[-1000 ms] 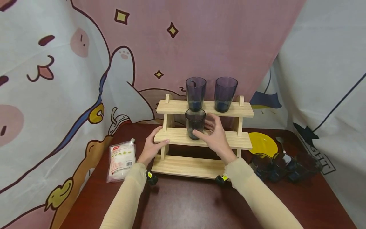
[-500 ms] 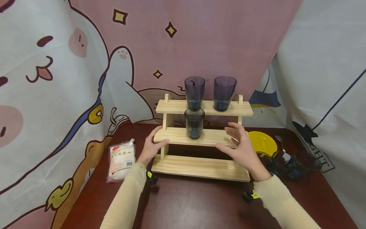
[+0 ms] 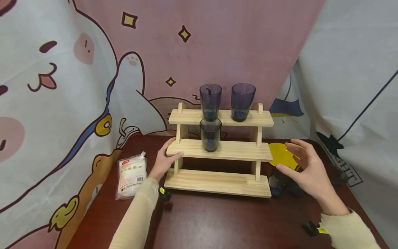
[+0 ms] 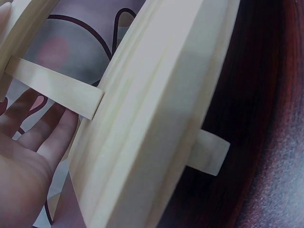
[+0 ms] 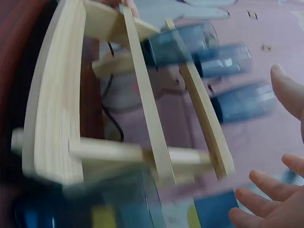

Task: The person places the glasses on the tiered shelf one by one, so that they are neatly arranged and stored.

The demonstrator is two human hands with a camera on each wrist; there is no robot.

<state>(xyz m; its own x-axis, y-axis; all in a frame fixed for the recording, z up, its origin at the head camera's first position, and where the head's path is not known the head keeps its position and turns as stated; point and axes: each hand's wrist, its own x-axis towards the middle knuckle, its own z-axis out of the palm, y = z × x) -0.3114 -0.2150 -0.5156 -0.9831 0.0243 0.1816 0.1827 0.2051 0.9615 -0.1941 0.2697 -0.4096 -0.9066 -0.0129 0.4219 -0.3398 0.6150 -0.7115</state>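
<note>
My left hand (image 3: 162,162) holds the left end of the middle tier of a three-tier wooden shelf (image 3: 217,181), thumb on the front edge and the other fingers behind. In the left wrist view, its fingers (image 4: 59,130) lie beside an upright. A dark tinted drinking glass (image 3: 210,136) stands on the middle tier. Two purplish glasses (image 3: 210,100) (image 3: 243,102) stand upright on the top tier. To the right of the shelf, my right hand (image 3: 311,173) hovers with fingers spread and nothing in it, partly hiding several dark glasses (image 3: 278,181) on the table.
A yellow plate (image 3: 280,155) lies behind those glasses at the right. A white spouted pouch (image 3: 132,176) lies on the dark red table (image 3: 211,221) at the left. Printed cloth (image 3: 248,45) hangs close behind and at both sides.
My right hand has let go of the glass on the middle tier and moved right, over to the glasses on the table. My left hand stays on the shelf.
</note>
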